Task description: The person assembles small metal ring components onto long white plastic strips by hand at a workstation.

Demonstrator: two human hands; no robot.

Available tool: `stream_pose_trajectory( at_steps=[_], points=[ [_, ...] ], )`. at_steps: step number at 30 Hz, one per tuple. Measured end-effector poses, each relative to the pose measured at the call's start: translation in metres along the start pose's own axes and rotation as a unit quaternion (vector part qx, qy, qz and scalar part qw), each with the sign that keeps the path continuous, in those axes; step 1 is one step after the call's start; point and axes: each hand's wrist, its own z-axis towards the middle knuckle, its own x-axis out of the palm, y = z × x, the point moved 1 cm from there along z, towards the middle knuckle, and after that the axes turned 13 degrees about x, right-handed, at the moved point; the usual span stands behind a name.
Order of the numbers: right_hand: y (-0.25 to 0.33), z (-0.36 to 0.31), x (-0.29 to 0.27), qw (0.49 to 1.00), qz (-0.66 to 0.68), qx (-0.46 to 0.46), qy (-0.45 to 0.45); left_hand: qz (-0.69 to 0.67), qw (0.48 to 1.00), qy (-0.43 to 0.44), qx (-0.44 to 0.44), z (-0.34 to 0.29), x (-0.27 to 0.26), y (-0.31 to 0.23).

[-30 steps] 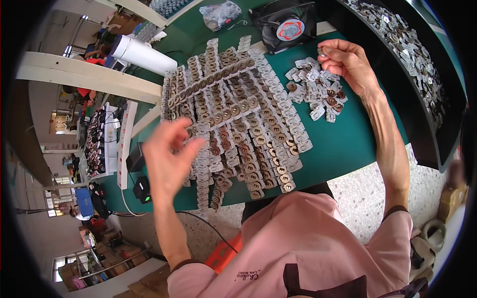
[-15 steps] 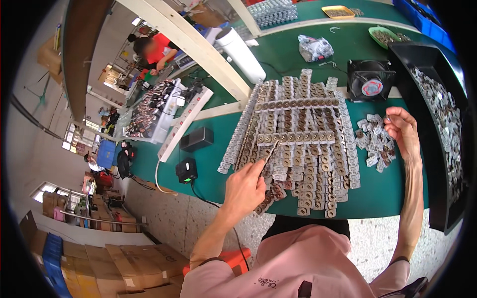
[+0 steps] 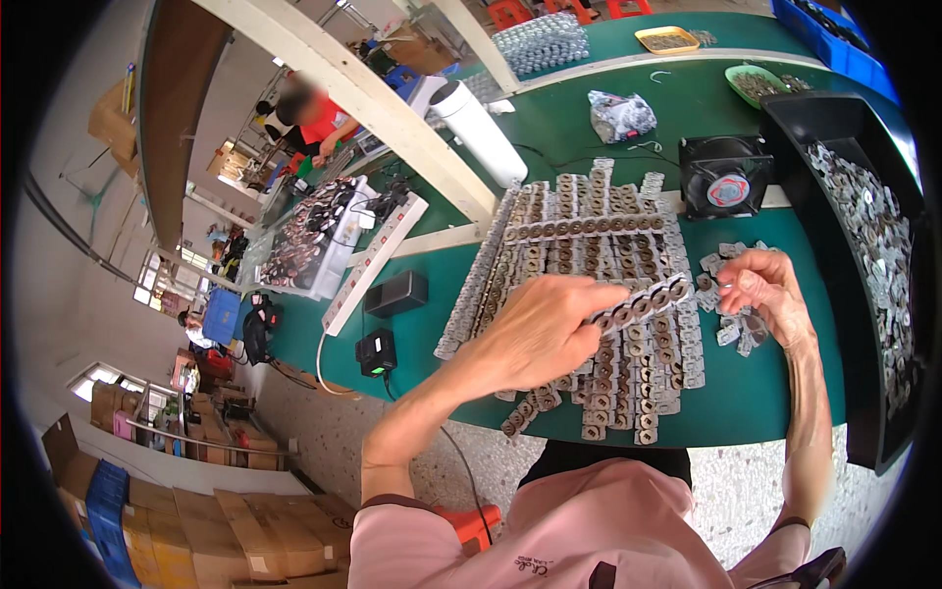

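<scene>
1. The left hand is palm down over the middle of the work, its thumb and fingers closed around the near end of a linked strip
2. That strip, grey squarish links with brown round discs set in them, slants up to the right from the fingers, over the laid-out rows; whether it touches them is hard to tell
3. The right hand is to the right of the strip's far end and apart from it, thumb and fingertips brought together on a small piece, too tiny here for its exact kind to be clear
4. Below and around the right fingers lies a heap of loose links, partly hidden by that hand
5. The rows lie side by side on the green table, with a crosswise strip resting over their far part
6. Beyond the heap stands a black fan; at the far right a long black bin holds many more grey pieces
7. Behind the rows are a white cylinder, leaning, and a clear plastic bag
8. Left of the rows sit a dark box and a black adapter
</scene>
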Motion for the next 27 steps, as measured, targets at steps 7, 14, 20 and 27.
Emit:
stream_pose_trajectory(
  at_steps=[7,14,20,27],
  points=[
    [-0.001,0.008,0.003,0.996,-0.082,0.003,0.044,-0.045,0.998,0.044,0.009,0.058,0.015,0.015],
    [-0.002,0.011,-0.005,0.995,-0.078,0.021,0.052,-0.051,0.994,0.1,0.015,0.1,0.026,0.008],
    [-0.003,0.012,-0.016,1.0,-0.016,0.024,0.009,0.065,0.984,-0.102,0.134,0.106,0.043,0.008],
    [0.005,0.008,-0.026,0.997,0.051,0.006,-0.066,-0.06,0.97,-0.14,0.19,0.086,0.066,-0.009]
  ],
)
